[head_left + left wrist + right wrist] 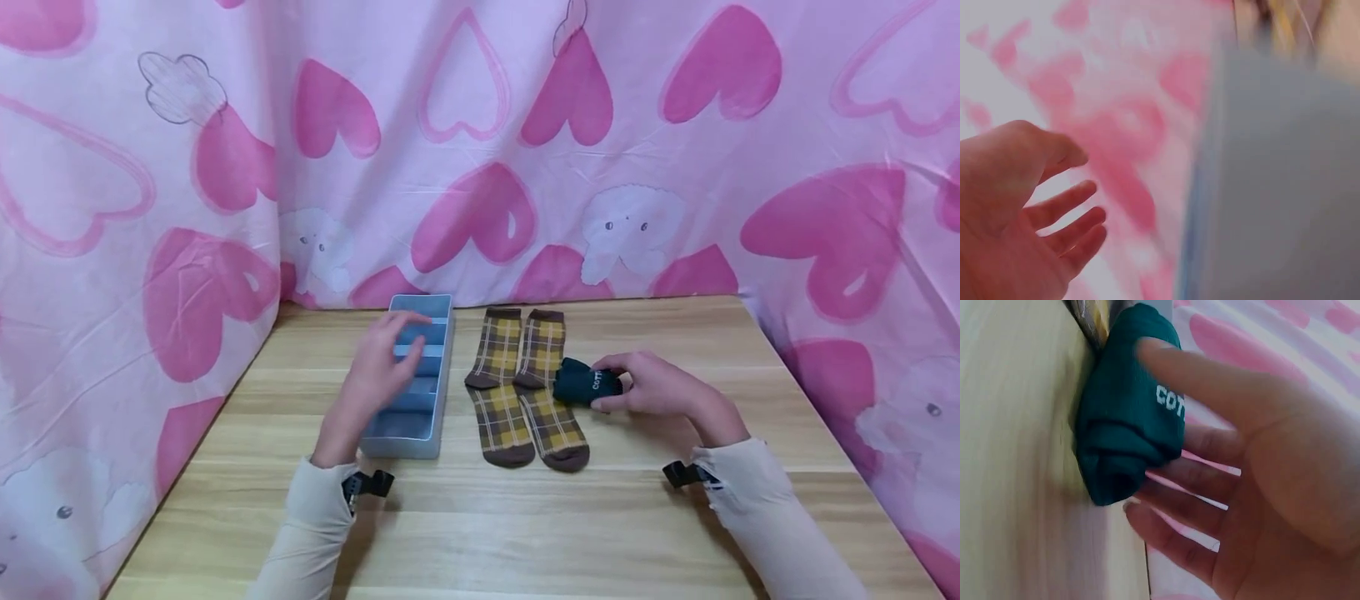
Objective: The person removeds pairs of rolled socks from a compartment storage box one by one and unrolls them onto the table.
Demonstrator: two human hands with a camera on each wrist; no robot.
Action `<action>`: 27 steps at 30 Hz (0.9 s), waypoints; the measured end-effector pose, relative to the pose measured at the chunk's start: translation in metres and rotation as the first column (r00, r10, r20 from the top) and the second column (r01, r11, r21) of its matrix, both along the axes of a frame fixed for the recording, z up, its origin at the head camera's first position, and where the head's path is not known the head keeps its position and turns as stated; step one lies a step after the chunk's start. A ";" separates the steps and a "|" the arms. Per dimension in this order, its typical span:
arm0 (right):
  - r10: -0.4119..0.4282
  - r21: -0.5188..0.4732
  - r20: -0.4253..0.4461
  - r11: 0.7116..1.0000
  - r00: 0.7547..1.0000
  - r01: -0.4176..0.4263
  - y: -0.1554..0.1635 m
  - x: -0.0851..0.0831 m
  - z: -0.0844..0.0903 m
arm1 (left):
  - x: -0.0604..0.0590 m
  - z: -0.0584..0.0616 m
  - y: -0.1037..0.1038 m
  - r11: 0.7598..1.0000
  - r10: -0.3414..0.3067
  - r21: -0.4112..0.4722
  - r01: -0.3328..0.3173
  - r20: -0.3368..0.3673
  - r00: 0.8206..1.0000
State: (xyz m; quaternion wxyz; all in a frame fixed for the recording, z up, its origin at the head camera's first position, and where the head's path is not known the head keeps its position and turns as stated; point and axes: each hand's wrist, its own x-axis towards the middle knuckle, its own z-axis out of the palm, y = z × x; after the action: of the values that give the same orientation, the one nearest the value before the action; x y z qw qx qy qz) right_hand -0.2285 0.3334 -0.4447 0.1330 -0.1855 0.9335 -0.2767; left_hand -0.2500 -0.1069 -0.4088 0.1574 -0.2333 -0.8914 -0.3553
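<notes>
Nearby, plaid socks (525, 387) lie between organizer (442, 367) and rolled sock (587, 383).

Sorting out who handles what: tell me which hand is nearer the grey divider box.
Left. The left hand hovers over the grey divider box, fingers spread. The right hand grips the rolled green sock, beyond the plaid socks.

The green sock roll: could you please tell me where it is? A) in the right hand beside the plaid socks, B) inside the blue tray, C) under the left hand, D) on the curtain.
A: the right hand holds the green sock roll just right of the plaid socks.
</notes>
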 end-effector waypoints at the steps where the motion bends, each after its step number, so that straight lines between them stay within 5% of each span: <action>1: -0.004 0.011 -0.001 1.000 1.000 0.004 -0.001 0.000 0.001 | 0.006 0.005 0.013 0.998 -0.052 -0.021 0.052 -0.002 0.999; 6: -0.040 0.076 -0.081 0.996 0.996 0.046 -0.003 0.001 0.001 | 0.028 0.012 0.078 0.950 -0.258 -0.166 0.266 0.069 0.964; 14: -0.077 -0.017 -0.125 0.997 0.989 0.076 0.001 0.003 0.011 | 0.044 -0.010 0.150 0.818 -0.370 -0.373 0.438 0.243 0.897; 22: -0.038 -0.146 -0.098 0.989 0.994 0.024 0.012 -0.001 0.011 | 0.052 -0.029 0.188 0.745 -0.423 -0.485 0.458 0.187 0.887; 27: -0.017 -0.201 -0.006 0.979 1.000 0.015 0.024 -0.003 -0.001 | 0.061 -0.038 0.195 0.731 -0.443 -0.496 0.469 0.178 0.879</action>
State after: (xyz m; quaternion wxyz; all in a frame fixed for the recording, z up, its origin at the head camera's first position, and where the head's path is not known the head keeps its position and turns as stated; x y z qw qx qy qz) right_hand -0.2316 0.3570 -0.4454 0.1077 -0.1914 0.9027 -0.3699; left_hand -0.1894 0.0882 -0.4468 -0.0257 -0.4700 -0.8725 -0.1311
